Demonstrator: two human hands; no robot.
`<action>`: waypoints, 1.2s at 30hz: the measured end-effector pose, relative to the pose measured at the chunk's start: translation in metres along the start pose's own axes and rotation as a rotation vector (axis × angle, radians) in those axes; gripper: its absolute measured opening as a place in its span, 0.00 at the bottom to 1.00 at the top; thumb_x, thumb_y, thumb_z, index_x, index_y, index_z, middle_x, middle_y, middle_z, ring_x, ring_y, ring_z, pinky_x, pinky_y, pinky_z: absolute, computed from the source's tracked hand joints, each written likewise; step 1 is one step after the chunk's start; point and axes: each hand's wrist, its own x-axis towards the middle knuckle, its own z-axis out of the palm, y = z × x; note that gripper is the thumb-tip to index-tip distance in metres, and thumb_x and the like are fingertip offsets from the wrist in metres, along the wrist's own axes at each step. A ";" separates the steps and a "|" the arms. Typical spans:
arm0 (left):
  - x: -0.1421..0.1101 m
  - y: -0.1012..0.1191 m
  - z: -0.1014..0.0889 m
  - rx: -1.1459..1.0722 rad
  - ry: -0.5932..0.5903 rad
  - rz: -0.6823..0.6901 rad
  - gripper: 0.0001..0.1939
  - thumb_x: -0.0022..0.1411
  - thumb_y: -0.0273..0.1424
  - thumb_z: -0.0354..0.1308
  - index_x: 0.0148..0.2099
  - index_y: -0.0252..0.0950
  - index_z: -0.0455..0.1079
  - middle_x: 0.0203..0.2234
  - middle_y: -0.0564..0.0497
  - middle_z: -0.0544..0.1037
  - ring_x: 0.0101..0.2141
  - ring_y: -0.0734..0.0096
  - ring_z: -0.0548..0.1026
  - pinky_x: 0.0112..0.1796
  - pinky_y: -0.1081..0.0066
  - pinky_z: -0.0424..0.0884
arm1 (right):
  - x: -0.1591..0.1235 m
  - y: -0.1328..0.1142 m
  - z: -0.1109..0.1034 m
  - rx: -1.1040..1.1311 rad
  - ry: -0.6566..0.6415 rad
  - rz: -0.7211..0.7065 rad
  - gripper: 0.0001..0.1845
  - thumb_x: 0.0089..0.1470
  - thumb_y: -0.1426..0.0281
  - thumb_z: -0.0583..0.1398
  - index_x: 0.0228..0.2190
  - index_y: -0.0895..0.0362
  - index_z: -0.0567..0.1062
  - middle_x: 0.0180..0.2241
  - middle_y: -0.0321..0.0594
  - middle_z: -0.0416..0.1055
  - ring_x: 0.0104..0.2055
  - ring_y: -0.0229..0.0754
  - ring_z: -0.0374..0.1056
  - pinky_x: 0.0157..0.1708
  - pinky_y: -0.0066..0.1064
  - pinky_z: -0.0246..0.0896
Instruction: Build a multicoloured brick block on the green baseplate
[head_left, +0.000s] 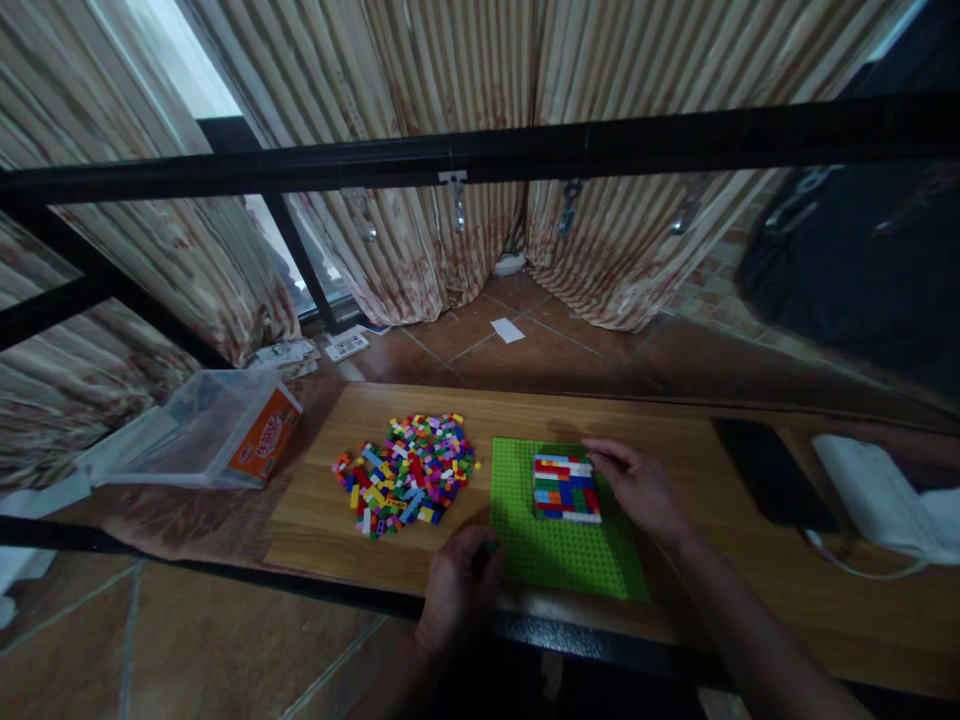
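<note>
A green studded baseplate [570, 560] lies on the wooden board. On it stands a square block built of multicoloured toy bricks [566, 490], with red, white, blue, green and orange pieces in rows. My right hand [645, 490] reaches in from the right, thumb and finger pinched at the block's back right corner. Whatever is between those fingertips is too small to tell. My left hand [461, 580] is curled closed by the baseplate's front left edge. A dark green spot shows at its fingertips, but I cannot make out what it holds.
Left of the baseplate lies a heap of loose toy bricks [412, 470]. A clear plastic tub [202, 420] with an orange label lies further left. To the right are a black phone [772, 470] and a white device with a cable [870, 490]. A black rail [480, 155] crosses behind.
</note>
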 end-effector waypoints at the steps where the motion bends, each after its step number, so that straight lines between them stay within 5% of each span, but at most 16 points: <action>1: 0.000 0.001 0.000 0.001 0.006 0.000 0.06 0.61 0.29 0.54 0.39 0.36 0.71 0.32 0.50 0.78 0.33 0.69 0.76 0.33 0.73 0.71 | 0.001 0.002 0.001 0.046 0.015 0.033 0.17 0.52 0.59 0.59 0.41 0.52 0.79 0.43 0.40 0.78 0.46 0.47 0.73 0.48 0.42 0.66; 10: -0.001 0.000 0.000 0.027 0.004 0.016 0.05 0.60 0.27 0.55 0.38 0.36 0.71 0.31 0.50 0.77 0.33 0.69 0.75 0.34 0.73 0.70 | -0.002 -0.002 0.004 0.193 0.102 0.195 0.16 0.42 0.59 0.65 0.34 0.52 0.81 0.37 0.40 0.80 0.38 0.47 0.74 0.40 0.40 0.68; 24: -0.001 0.002 0.001 0.056 0.011 0.032 0.05 0.60 0.27 0.55 0.39 0.35 0.71 0.31 0.50 0.76 0.33 0.69 0.74 0.35 0.74 0.69 | 0.004 -0.004 0.001 0.226 0.000 0.240 0.14 0.38 0.59 0.66 0.29 0.52 0.82 0.29 0.38 0.79 0.30 0.42 0.72 0.35 0.36 0.67; 36: -0.002 0.003 0.000 0.010 0.010 0.020 0.05 0.59 0.26 0.54 0.37 0.35 0.71 0.29 0.51 0.74 0.31 0.71 0.72 0.32 0.75 0.66 | 0.000 0.004 -0.001 0.234 0.010 0.209 0.18 0.39 0.55 0.66 0.32 0.53 0.81 0.35 0.40 0.80 0.35 0.46 0.75 0.38 0.39 0.70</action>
